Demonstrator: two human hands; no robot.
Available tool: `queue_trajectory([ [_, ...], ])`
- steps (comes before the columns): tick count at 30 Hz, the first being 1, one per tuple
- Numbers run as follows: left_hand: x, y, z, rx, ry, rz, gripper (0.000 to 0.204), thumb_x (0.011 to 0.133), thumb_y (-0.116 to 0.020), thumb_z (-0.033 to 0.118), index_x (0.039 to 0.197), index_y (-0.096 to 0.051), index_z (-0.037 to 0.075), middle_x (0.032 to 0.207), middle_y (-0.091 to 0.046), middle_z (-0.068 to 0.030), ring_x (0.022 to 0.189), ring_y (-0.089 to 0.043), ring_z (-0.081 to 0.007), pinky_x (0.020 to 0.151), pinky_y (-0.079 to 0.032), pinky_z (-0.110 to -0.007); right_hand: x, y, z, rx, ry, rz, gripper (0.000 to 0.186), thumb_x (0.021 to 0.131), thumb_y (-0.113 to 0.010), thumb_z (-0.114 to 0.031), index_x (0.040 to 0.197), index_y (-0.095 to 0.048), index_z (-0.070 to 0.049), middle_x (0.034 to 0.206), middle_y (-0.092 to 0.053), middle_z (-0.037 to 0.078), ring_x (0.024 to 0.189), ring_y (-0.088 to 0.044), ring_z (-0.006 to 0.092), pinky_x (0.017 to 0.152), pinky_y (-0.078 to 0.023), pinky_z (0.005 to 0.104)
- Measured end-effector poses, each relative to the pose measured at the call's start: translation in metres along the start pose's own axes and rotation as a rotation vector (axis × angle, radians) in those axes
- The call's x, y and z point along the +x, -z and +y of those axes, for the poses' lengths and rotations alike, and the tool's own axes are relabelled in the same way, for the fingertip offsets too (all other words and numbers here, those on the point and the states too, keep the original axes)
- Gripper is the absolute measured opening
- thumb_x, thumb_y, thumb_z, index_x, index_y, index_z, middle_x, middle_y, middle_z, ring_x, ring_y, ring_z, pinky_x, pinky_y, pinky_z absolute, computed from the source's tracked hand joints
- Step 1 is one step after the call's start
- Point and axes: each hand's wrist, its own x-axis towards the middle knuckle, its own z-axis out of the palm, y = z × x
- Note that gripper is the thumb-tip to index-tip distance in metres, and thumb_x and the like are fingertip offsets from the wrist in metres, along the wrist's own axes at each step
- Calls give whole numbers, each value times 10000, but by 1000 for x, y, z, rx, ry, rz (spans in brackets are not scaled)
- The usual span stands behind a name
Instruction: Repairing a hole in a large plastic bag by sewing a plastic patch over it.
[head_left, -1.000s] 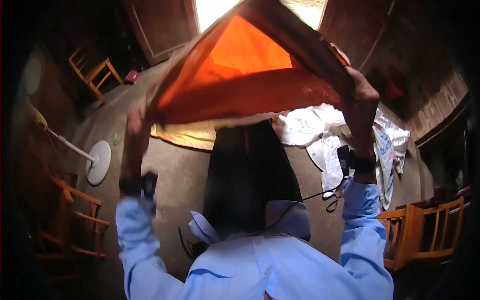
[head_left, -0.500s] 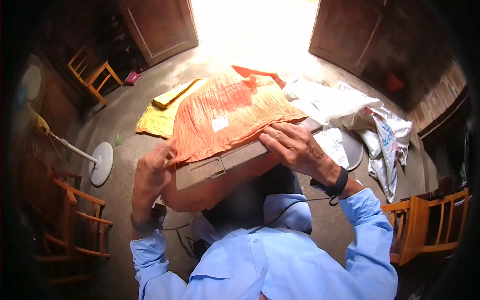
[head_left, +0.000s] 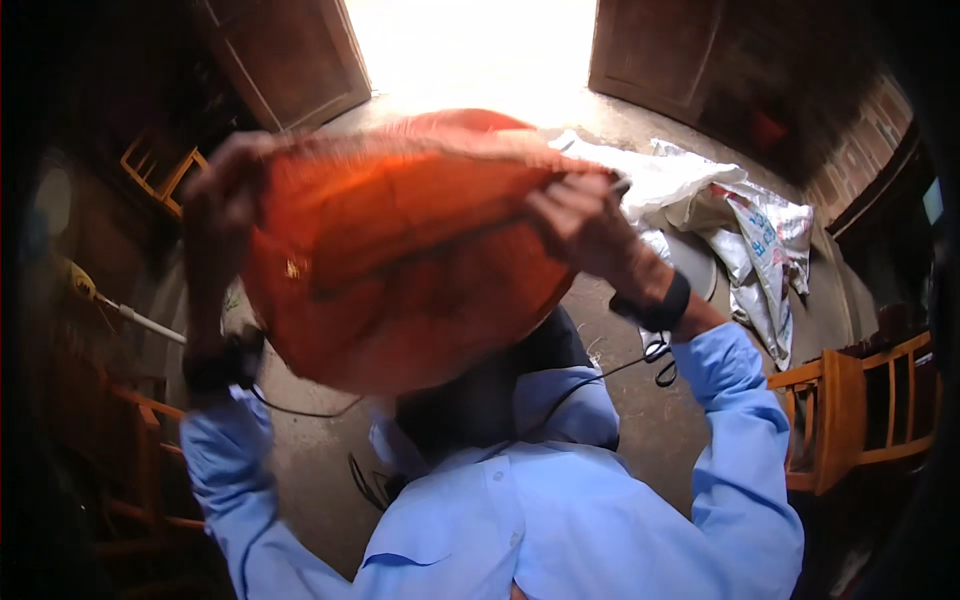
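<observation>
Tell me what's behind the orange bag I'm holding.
White sacking on the floor shows past the right edge of the bag, and a bright doorway beyond its top. Anything directly behind it is covered.

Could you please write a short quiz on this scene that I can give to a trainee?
1. Multiple choice: What colour is the sack held up between the left hand and the right hand?
a) green
b) orange
c) black
2. True or false: The crumpled white sacking lies to the left of that sack.
3. Short answer: What bright opening shows at the top of the picture, beyond the sack?

Key:
1. b
2. False; it lies to the right.
3. A doorway.
</observation>
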Motion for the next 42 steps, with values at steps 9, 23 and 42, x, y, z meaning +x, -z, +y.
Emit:
queue_trajectory([
  [9,104,58,-15,58,-49,171,229,1109,-680,217,1277,-791,109,819,-618,46,705,-532,-42,629,-456,-259,84,46,80,-104,-24,205,358,933,-765,-46,1287,-717,-44,1085,-758,186,1011,-764,384,864,-605,490],
  [23,-198,52,5,-285,760,-754,226,863,-782,-109,1068,-783,-13,903,-717,-100,817,-675,-181,744,-529,-317,-161,-63,-46,405,-462,-259,530,1038,-681,-221,1526,-598,-32,1537,-630,179,1438,-588,363,1247,-428,519],
  [42,-200,-96,-64,74,295,-378,589,892,-873,94,1435,-659,9,1597,-560,-216,1483,-546,-412,1252,-440,-466,-154,36,-113,215,-717,-90,293,794,-778,-9,1073,-706,-62,961,-693,123,901,-702,334,815,-555,483],
])
